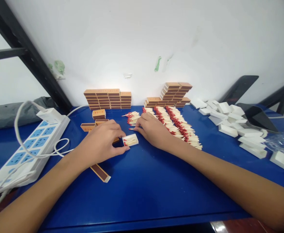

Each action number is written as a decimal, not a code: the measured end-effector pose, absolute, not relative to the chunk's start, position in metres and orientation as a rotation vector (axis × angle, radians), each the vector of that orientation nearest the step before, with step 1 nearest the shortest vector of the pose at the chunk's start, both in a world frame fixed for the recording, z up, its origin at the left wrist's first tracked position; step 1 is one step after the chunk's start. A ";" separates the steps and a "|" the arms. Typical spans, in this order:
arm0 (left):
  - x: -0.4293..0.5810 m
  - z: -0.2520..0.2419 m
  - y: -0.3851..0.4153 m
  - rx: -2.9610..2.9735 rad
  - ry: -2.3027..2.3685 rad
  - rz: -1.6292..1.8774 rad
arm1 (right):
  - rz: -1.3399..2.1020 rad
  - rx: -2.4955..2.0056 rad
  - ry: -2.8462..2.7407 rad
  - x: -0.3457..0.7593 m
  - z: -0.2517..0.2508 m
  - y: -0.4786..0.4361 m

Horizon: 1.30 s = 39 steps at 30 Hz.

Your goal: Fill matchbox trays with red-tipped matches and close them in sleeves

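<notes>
Between the thumb and forefinger of my left hand point(103, 139) sits a small white matchbox tray point(136, 141), partly filled with red-tipped matches point(130, 141). The tray lies on the blue table, its left end at my fingers. My right hand point(151, 127) pinches a single match point(131, 129) just above the tray, red head pointing left. Behind that hand lie rows of loose matches point(180, 124), and a smaller pile of matches point(133, 118) is beyond its fingertips. Brown matchbox sleeves point(100, 172) lie around and under my left hand, which partly hides them.
Stacked matchboxes point(108, 98) stand along the wall, with another stepped stack point(174, 94) further right. Several empty white trays point(226, 118) are heaped at the right. A power strip point(32, 149) with trailing white cables is on the left, close to my left forearm.
</notes>
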<state>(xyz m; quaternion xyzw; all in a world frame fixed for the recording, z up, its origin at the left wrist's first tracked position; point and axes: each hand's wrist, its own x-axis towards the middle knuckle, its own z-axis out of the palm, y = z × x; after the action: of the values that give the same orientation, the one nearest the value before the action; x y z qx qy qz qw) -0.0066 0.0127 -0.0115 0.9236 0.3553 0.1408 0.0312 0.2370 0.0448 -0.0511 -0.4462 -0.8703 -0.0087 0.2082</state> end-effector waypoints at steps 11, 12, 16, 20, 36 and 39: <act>-0.006 -0.010 0.012 2.852 1.117 0.404 | 0.130 -0.955 -2.509 0.232 -0.030 0.015; -0.006 -0.010 0.012 2.851 1.118 0.401 | 0.188 -0.942 -2.491 0.231 -0.031 0.016; -0.005 -0.009 0.011 2.848 1.132 0.386 | 0.329 -0.990 -2.309 0.240 -0.034 0.036; -0.005 -0.009 0.011 2.838 1.132 0.405 | 0.178 -1.161 -2.309 0.252 -0.041 0.056; -0.006 -0.010 0.013 2.840 1.136 0.394 | 0.155 -1.113 -2.401 0.254 -0.026 0.035; -0.006 -0.009 0.012 2.842 1.126 0.412 | 0.123 -1.037 -2.432 0.251 -0.018 0.024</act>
<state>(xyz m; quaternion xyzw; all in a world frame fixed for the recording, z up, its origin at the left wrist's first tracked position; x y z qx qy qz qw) -0.0060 0.0122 -0.0092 0.9210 0.3648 0.1334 0.0286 0.2506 0.0237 -0.0185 -0.3798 -0.8910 0.0452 0.2447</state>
